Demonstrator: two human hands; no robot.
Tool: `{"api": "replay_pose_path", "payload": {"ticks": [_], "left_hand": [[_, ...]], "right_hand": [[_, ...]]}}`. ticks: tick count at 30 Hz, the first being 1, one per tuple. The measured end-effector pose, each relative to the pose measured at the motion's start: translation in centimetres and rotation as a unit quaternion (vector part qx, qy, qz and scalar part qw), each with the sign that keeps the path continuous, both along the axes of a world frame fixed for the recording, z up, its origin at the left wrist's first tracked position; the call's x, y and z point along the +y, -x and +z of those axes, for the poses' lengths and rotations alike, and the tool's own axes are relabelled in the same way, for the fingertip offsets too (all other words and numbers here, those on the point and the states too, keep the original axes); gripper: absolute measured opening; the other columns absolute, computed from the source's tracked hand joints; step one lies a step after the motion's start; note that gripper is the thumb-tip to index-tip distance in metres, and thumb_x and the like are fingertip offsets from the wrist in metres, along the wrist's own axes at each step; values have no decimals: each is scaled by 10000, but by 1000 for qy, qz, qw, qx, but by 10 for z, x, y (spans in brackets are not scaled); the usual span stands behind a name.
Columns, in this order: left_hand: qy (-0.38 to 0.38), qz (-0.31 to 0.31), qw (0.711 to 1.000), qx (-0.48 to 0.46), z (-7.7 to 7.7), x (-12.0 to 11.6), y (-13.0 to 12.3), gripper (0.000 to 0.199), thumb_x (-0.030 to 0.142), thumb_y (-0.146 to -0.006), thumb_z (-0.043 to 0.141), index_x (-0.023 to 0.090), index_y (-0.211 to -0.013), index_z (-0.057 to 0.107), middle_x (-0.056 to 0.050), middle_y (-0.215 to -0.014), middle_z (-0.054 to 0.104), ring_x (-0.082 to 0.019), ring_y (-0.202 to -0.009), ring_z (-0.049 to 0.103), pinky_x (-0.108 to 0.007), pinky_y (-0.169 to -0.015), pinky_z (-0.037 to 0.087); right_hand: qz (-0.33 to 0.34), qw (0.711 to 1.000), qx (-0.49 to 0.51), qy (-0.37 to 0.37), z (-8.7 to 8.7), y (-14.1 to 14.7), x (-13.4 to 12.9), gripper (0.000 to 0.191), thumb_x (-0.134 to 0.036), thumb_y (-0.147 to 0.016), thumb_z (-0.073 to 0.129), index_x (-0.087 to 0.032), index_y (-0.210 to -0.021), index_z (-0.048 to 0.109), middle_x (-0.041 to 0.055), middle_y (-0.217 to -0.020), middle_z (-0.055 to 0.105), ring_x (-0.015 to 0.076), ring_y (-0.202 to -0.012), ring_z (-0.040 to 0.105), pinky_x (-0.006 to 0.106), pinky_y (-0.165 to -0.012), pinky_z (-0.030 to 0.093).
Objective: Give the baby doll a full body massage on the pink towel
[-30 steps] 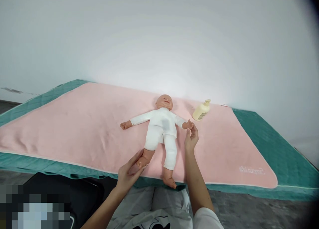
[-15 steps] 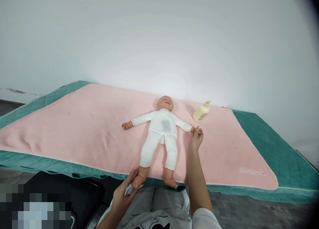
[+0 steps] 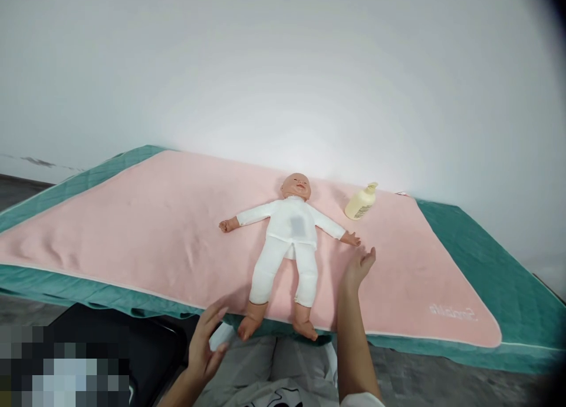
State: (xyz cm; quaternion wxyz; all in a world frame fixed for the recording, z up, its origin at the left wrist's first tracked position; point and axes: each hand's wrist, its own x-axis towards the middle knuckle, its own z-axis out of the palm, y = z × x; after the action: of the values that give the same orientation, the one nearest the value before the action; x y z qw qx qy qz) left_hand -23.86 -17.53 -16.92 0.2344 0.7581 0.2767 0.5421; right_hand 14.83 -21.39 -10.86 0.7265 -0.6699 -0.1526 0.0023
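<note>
A baby doll [image 3: 290, 224] in a white top and white trousers lies on its back on the pink mat [image 3: 145, 218], arms spread and bare feet over the near edge. My left hand [image 3: 207, 342] is off to the left of the doll's foot, open, thumb and fingers apart, holding nothing. Just below the doll's hand on the right is my right hand [image 3: 359, 268], its fingers loosely curved and apart, with nothing in it. Beyond that hand stands a pale yellow pump bottle [image 3: 361, 202], leaning in view.
The mat lies over a green quilted bed cover [image 3: 490, 259] against a white wall [image 3: 283, 71]. Below the near edge at left is a black chair-like object [image 3: 119, 342], partly blurred out. My lap [image 3: 269, 366] is close to the bed's edge.
My left hand has let go of the doll's foot and moved left. My right hand has released the doll's hand and drawn slightly down and right. The view has shifted slightly.
</note>
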Motion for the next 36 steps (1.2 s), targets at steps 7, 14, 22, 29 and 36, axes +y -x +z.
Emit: {"api": "replay_pose_path", "payload": {"ticks": [7,14,22,29,36], "left_hand": [[388,33,882,-265,73,63,-53,355,404,-930,544,184,-1205,587,-126,-1329,585,-257,-1230,578,-473,-1126,397],[609,-37,663,-433,97,132,-87,311,201,-936,430,93,-1200,551,-182,-1211,598,-193,-1094,637,-364,-970,546],[620,-11,615,-487,101,161,-97,291,196,-922,446,107,-1154,598,-148,-1147,630,-201,-1033,642,-371,-895,584],[597,48,646,-473,105,183,-111,91,228,-910,598,172,-954,656,-102,-1113,633,-161,-1007,646,-261,-844,593],[439,67,791,-422,110,186,-139,265,272,-852,700,192,-1098,643,-109,-1263,609,-215,-1199,591,-333,-963,541]], "right_hand": [[125,982,59,126,-20,99,-79,548,-523,-922,465,-277,-1410,437,55,-1471,479,223,-1365,458,392,-1142,390],[172,967,9,188,-49,170,-108,693,-504,-862,579,-263,-1477,368,86,-1521,419,301,-1387,427,446,-1074,454],[137,969,-50,199,-57,175,-104,706,-472,-829,657,-143,-1413,439,179,-1394,541,313,-1267,542,440,-1008,492],[91,980,-24,173,-53,189,-109,648,-503,-832,652,-142,-1349,500,183,-1330,596,300,-1178,618,426,-961,528],[73,989,29,122,-54,167,-120,690,-410,-720,793,-169,-1308,527,161,-1189,693,281,-1046,696,344,-838,590]]}}
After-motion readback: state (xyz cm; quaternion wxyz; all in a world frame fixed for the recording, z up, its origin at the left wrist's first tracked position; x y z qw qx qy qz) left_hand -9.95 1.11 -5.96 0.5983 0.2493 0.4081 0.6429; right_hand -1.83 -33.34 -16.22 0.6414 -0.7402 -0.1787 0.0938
